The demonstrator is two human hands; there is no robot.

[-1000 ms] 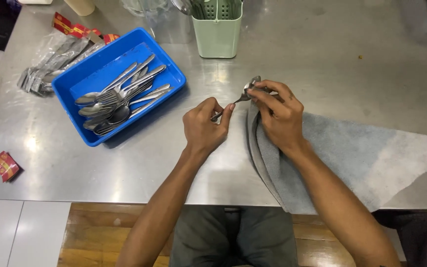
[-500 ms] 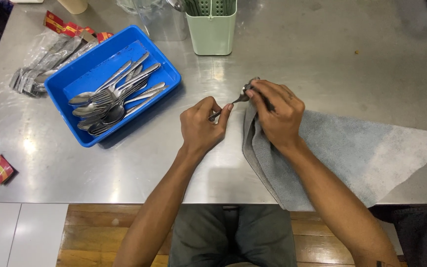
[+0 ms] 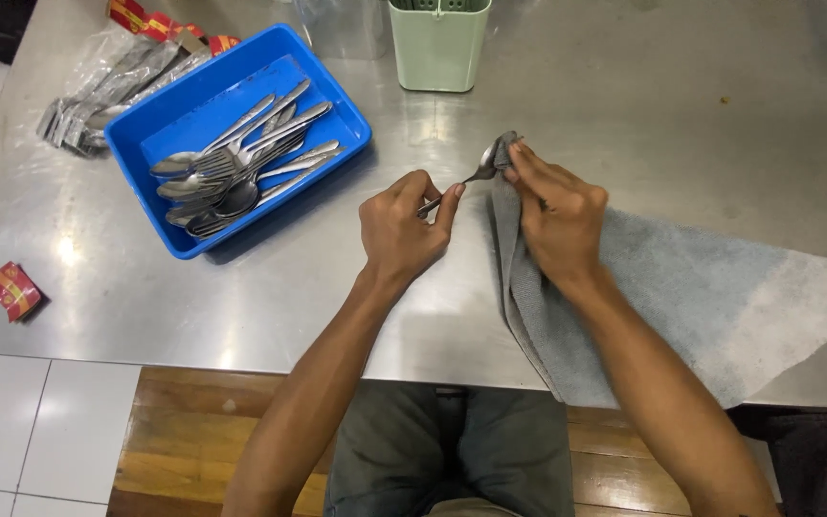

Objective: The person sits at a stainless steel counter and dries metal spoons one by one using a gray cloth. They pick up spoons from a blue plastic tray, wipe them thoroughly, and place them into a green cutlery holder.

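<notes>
Since the frames a moment back our view has dipped a little, so the blue tray and the green holder sit higher and nearer the top edge; our hands hold much the same pose, the spoon still pinched between them. Left hand [image 3: 402, 228]: closed, thumb and forefinger gripping the handle end of a metal spoon [image 3: 466, 179], which lies slanted, handle low toward us, bowl raised toward the far side. Right hand [image 3: 555, 213]: fingers closed over a fold of grey cloth [image 3: 681, 297], pressing that fold around the spoon's bowl; bowl partly hidden by the cloth, only its left rim showing. Spoon sits above the middle of the steel tabletop [image 3: 624, 105], held just off the surface as far as we can tell. The cloth trails from the right hand across the tabletop toward the right edge, one corner drooping over the near edge by our lap. Left of the hands, well apart: a blue plastic tray [image 3: 160, 158], set askew, holding a loose heap of spoons and forks [image 3: 241, 168], handles pointing toward the far right. Beyond the tray, at the far left corner, a clear plastic bag with more cutlery [image 3: 98, 96] and red wrappers [image 3: 145, 19] touching the tray's far rim. A pale green slotted holder [image 3: 437, 53] stands upright at the far edge, beyond the hands. One small red packet [image 3: 11, 290] lies alone near the left near corner. Below the tabletop's near edge: white floor tiles, a wooden bench.
</notes>
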